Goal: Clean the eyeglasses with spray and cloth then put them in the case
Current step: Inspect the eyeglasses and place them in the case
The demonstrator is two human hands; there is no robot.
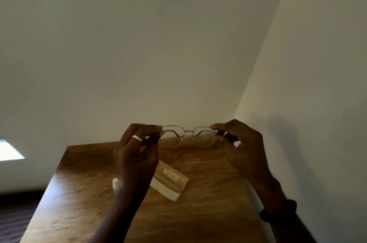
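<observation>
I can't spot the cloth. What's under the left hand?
Below the left hand, the table holds a beige case and a small spray bottle, both partly hidden. No cloth shows.

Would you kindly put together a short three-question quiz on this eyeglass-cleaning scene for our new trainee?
1. True or false: both hands hold the eyeglasses above the wooden table.
2. Which hand wears a ring? A) left hand B) right hand
3. Fill in: the small spray bottle stands to the ____ of the eyeglass case in the picture.

Key: 1 true; 2 A; 3 left.
</observation>
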